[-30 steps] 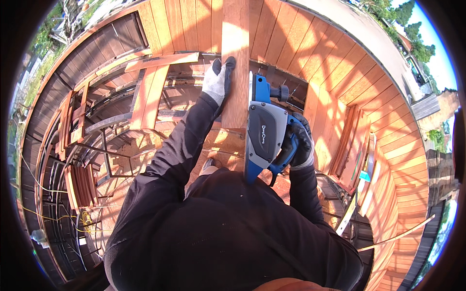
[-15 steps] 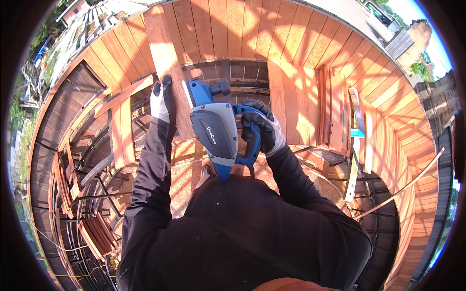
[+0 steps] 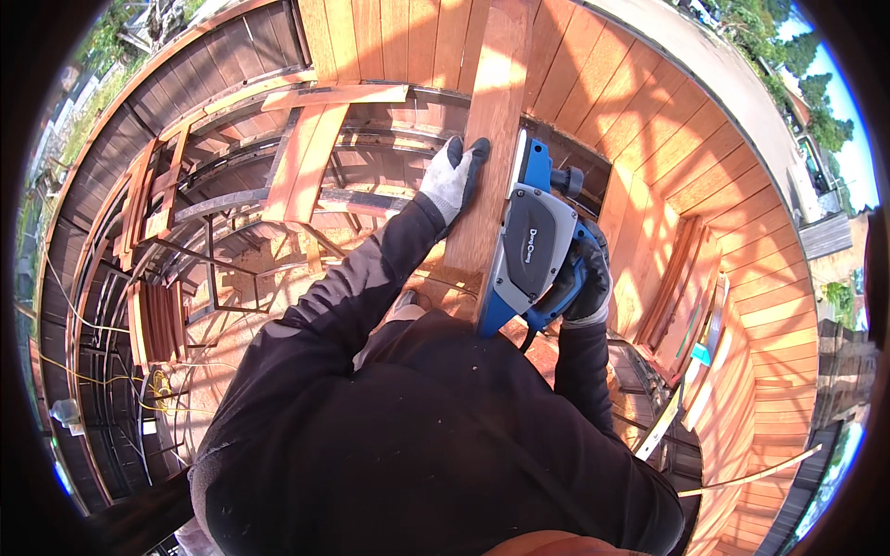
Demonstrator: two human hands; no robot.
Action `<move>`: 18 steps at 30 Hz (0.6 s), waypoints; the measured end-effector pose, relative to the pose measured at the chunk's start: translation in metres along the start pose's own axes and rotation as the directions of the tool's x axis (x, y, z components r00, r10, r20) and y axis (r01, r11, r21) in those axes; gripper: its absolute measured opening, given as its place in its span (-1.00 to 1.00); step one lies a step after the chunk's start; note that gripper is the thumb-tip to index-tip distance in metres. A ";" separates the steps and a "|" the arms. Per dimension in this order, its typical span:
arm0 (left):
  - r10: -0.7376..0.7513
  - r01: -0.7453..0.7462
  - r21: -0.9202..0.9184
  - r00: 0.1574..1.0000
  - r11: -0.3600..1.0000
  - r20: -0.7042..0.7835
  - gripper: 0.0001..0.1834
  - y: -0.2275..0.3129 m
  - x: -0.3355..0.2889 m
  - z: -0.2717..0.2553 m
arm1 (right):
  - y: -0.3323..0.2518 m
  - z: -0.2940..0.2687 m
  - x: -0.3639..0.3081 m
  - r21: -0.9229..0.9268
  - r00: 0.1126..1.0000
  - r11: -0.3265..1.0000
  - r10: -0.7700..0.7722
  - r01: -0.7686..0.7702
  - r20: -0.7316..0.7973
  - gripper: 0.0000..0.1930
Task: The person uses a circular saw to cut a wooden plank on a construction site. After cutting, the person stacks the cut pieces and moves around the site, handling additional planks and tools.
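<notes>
Left hand (image 3: 451,183), 12 o'clock: gripping left edge of wooden plank (image 3: 498,116) | plank: points toward 12 | right hand (image 3: 591,280), 3 o'clock: closed round handle of electric planer (image 3: 538,243), sole along plank's right edge | gaps open through curved metal framing (image 3: 222,204), 10 o'clock

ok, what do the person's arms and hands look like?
Left hand: gloved, pale grey knit-looking back, dark fingers. Right hand: gloved, mostly dark, pale near the wrist. Left sleeve and right sleeve: long, dark, no markings I can make out.
</notes>
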State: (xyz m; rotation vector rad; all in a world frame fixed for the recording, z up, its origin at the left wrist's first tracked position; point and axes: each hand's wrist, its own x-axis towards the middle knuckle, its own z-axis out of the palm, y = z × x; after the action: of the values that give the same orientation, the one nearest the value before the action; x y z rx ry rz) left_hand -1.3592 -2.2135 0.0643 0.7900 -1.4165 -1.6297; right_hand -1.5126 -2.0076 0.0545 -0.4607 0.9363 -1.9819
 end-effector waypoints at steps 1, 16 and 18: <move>-0.004 0.004 -0.048 1.000 0.999 -0.008 -0.61 -0.001 -0.012 0.006 | 0.000 -0.001 0.004 0.003 1.000 1.000 -0.024 0.024 -0.009 -0.61; 0.176 -0.155 0.227 0.981 0.962 -0.080 -0.55 0.021 0.064 -0.015 | 0.000 0.010 -0.001 -0.048 0.999 0.999 0.023 -0.021 0.036 -0.60; 0.250 -0.242 0.206 0.968 0.948 -0.011 -0.60 -0.006 0.045 -0.018 | 0.001 0.012 0.007 -0.055 1.000 0.998 0.003 -0.002 0.025 -0.61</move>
State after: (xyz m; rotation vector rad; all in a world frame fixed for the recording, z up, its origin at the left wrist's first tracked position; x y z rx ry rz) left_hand -1.3661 -2.2613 0.0574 0.7208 -1.6036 -1.2887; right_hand -1.5089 -2.0190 0.0614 -0.5139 0.9776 -1.9480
